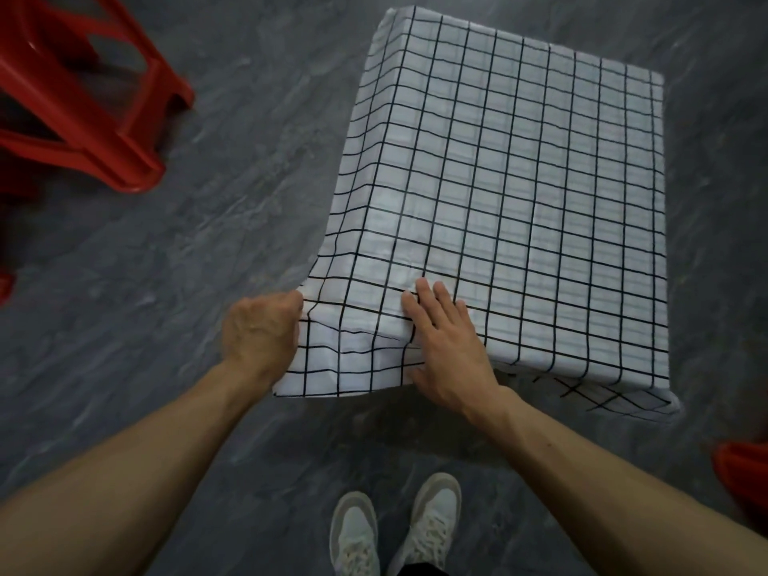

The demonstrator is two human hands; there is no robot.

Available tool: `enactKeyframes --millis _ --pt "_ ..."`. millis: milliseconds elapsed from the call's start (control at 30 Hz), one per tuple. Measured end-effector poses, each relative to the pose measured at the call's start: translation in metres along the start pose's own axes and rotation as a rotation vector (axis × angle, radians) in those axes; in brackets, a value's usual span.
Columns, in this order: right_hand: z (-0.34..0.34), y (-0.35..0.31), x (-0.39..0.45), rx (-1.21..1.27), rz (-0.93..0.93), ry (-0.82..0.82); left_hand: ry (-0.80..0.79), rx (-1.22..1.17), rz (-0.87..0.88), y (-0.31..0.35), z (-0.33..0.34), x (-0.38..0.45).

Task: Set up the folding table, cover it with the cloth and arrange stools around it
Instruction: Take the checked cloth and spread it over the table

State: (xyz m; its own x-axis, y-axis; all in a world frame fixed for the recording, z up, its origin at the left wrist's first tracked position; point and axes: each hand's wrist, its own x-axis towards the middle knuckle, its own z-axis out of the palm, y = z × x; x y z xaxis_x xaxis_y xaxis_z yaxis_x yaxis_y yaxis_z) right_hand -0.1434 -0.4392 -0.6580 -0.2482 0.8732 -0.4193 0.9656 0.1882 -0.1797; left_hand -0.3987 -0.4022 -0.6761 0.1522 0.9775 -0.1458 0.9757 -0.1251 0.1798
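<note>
A white cloth with a black grid covers the whole folding table; the table itself is hidden under it. The cloth hangs over the left and near edges. My left hand grips the cloth's hanging edge at the near left corner, fingers curled into the fabric. My right hand lies flat on the cloth at that same corner, fingers straight and pressing on the tabletop edge. A red plastic stool stands on the floor at the upper left, well apart from the table.
Dark grey stone-pattern floor surrounds the table. Part of another red stool shows at the right edge, and a red scrap at the left edge. My two feet in pale sneakers stand just before the table.
</note>
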Motion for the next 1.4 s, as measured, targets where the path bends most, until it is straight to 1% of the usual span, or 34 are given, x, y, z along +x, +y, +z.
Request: enactKeyframes --millis 67,133,233,300,333,500,567,667,733,833,867,900,967,1033,1067,1133,1167,1233,1267,1333,1400 --pt "0.001 -0.001 0.0 -0.002 0.008 0.008 0.046 -0.113 -0.085 -0.005 0.003 -0.002" --pt "0.002 -0.002 0.001 -0.006 0.013 0.009 0.016 -0.219 -0.15 -0.005 0.003 -0.003" --pt "0.002 -0.002 0.0 -0.013 0.009 0.004 -0.163 -0.362 -0.275 -0.003 0.002 0.0" --pt "0.001 -0.002 0.0 -0.023 0.004 0.003 -0.25 -0.419 -0.307 -0.002 0.002 0.001" --pt "0.0 -0.002 -0.001 -0.022 0.001 0.002 -0.242 -0.439 -0.308 0.0 0.002 0.002" --pt "0.001 -0.002 -0.001 -0.033 -0.002 0.006 -0.058 -0.526 -0.292 0.0 0.004 0.0" --pt "0.001 -0.002 -0.001 -0.037 0.003 -0.007 -0.026 -0.568 -0.264 -0.005 0.007 0.0" --pt "0.0 -0.001 0.0 -0.036 0.001 -0.01 -0.038 -0.628 -0.244 -0.016 0.012 -0.001" --pt "-0.001 -0.001 0.0 -0.033 -0.002 -0.02 -0.134 -0.638 -0.259 -0.027 0.019 -0.003" --pt "-0.001 -0.001 0.0 -0.035 -0.001 -0.027 -0.368 -0.539 -0.323 -0.033 0.022 -0.006" --pt "0.0 -0.001 0.0 -0.034 0.0 -0.023 -0.409 -0.471 -0.338 -0.032 0.023 -0.005" --pt "0.0 -0.001 0.0 -0.035 0.001 -0.018 -0.409 -0.379 -0.353 -0.03 0.023 -0.003" --pt "0.0 -0.001 0.0 -0.041 0.001 -0.019 -0.288 -0.235 -0.393 -0.021 0.017 0.003" --pt "0.001 -0.001 0.0 -0.043 0.001 -0.014 -0.125 -0.25 -0.343 -0.009 0.005 0.007" --pt "0.001 -0.002 0.0 -0.046 0.001 -0.013 -0.101 -0.302 -0.279 -0.003 0.0 0.009" --pt "0.001 -0.002 0.0 -0.051 0.004 -0.012 -0.182 -0.358 -0.109 0.014 -0.009 0.012" --pt "0.001 -0.002 0.0 -0.051 0.007 -0.008 -0.225 -0.318 -0.021 0.022 -0.012 0.013" --pt "0.002 -0.003 -0.001 -0.045 0.009 -0.007 -0.238 -0.186 0.115 0.038 -0.011 0.016" --pt "0.001 -0.003 -0.001 -0.042 0.007 -0.008 -0.217 -0.122 0.146 0.044 -0.01 0.017" --pt "0.001 -0.003 -0.001 -0.039 -0.001 -0.007 -0.175 0.007 0.142 0.054 -0.005 0.02" --pt "0.0 -0.002 0.0 -0.039 -0.007 -0.015 -0.135 0.187 0.165 0.06 -0.003 0.021"
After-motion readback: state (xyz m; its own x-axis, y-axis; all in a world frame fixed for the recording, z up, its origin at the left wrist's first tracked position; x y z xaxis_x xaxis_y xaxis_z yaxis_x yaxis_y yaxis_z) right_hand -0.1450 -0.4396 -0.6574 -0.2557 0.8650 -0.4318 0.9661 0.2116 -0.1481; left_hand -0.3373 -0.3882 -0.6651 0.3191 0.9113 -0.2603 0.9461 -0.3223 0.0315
